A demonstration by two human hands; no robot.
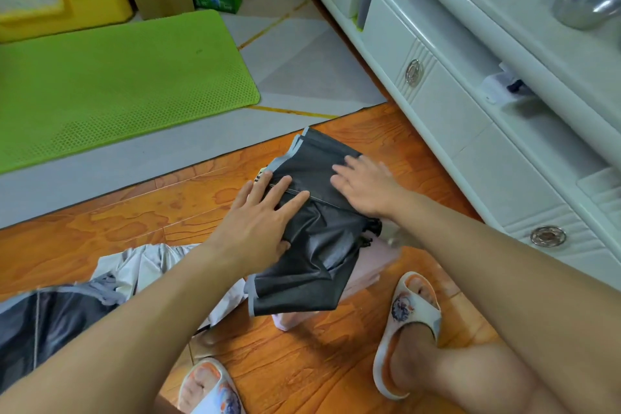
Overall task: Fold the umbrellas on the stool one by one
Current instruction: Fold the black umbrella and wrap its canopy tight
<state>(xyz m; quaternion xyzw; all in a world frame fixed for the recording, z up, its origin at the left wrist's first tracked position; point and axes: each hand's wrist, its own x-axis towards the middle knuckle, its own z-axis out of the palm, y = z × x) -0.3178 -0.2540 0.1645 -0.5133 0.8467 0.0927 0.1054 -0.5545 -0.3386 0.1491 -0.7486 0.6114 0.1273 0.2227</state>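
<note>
The dark umbrella (312,228) (canopy flattened on a pale stool (369,265)) is pinned under both open hands, left hand (258,222) nearer, right hand (366,185) farther along its length.

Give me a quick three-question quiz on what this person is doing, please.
1. True or false: both hands lie flat on the dark umbrella.
2. What does the umbrella rest on? A) green mat B) pink stool C) white cabinet
3. Which hand is nearer the cabinet?

Key: 1. True: the left hand and right hand press the fabric. 2. B, the stool. 3. The right hand.
</note>
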